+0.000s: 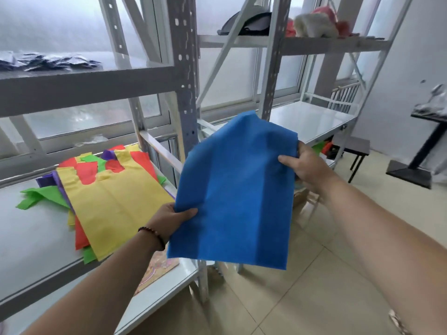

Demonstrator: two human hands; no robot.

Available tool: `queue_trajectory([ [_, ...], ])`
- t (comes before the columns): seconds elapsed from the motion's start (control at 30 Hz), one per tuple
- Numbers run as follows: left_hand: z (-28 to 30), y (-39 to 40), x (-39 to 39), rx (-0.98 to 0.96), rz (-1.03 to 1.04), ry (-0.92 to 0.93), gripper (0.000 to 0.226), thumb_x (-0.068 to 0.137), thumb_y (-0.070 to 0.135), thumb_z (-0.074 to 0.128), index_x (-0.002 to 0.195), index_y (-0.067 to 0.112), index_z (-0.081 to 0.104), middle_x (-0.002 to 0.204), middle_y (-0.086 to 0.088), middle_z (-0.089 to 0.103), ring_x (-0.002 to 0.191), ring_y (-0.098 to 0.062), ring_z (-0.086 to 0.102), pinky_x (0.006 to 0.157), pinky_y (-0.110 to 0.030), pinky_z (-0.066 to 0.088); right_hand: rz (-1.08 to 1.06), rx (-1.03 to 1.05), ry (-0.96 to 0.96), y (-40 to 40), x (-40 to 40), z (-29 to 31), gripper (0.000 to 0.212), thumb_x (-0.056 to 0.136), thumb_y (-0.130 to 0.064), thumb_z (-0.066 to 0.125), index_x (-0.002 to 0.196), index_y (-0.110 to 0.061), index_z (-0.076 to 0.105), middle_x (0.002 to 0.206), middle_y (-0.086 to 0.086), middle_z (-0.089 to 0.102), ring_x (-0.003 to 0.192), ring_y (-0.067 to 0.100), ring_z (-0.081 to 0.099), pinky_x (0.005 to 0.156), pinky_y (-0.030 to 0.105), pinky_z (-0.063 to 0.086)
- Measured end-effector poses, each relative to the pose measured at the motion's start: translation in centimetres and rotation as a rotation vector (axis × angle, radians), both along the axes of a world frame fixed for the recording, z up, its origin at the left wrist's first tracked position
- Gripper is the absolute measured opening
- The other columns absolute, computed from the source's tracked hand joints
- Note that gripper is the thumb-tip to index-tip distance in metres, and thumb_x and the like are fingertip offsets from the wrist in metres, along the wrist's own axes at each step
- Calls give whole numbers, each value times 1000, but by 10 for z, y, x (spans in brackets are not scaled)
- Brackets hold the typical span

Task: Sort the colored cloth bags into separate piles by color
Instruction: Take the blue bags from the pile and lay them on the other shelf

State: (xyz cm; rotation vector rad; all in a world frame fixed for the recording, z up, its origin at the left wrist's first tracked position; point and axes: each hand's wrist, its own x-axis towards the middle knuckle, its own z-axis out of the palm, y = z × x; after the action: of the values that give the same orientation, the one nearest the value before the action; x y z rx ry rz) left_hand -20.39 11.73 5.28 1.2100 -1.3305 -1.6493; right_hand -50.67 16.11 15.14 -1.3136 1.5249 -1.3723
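Head view: I see a blue cloth bag (234, 189) held up flat in the air between both hands, out past the right end of the shelf (31, 228) and above the tiled floor (302, 298), touching neither. My left hand (173, 220) grips the bag's lower left edge, thumb curled over the front of the cloth and the other fingers hidden behind it; a dark beaded bracelet (153, 234) sits on that wrist. My right hand (300, 163) pinches the bag's upper right edge, thumb on the front face, fingers folded around the back. On the white shelf, toward its right end, lies a mixed heap of cloth bags: a large yellow bag (116, 201) on top, red bags (84, 172) showing above and beneath it, green bags (36, 197) poking out at the left side and near the front edge, and purple bags (50, 178) tucked along the left of the heap. The shelf above carries a row of dark folded items (48, 61), too blurred to identify. A black stool (355, 146) stands on the floor at right, beside a second white rack (312, 119).
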Motion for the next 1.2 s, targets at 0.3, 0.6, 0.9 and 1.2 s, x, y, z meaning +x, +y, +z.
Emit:
queue_trajectory([
  [0.3, 0, -58, -145, -34, -153, 27, 26, 59, 12, 73, 85, 10, 68, 74, 1, 74, 61, -10, 70, 64, -24, 59, -138, 12, -12, -16, -135, -3, 30, 93, -3, 52, 112, -27, 52, 122, 9, 62, 109, 30, 60, 94, 47, 50],
  [0.6, 11, -128, -331, -66, -260, 44, 51, 43, 28, 80, 91, 18, 66, 94, -6, 72, 86, -28, 67, 88, -41, 51, -239, 22, 33, -55, -314, 13, 32, 93, -6, 52, 115, -28, 48, 108, -3, 62, 92, 18, 63, 69, 32, 53],
  [0.9, -1, -187, -472, -56, -312, 1, 48, 50, 28, 79, 96, 20, 66, 98, -1, 73, 89, -23, 69, 85, -38, 52, -291, 58, -12, -112, -450, -3, 35, 92, -7, 53, 101, -41, 50, 101, -11, 62, 90, 14, 63, 71, 34, 55],
  [1.2, -12, -289, -610, -51, -334, -4, 36, 63, 18, 77, 98, 18, 65, 99, -3, 71, 90, -25, 68, 89, -41, 52, -347, 47, -64, -211, -587, -25, 35, 93, -7, 52, 113, -36, 48, 105, -8, 62, 96, 20, 62, 77, 38, 54],
])
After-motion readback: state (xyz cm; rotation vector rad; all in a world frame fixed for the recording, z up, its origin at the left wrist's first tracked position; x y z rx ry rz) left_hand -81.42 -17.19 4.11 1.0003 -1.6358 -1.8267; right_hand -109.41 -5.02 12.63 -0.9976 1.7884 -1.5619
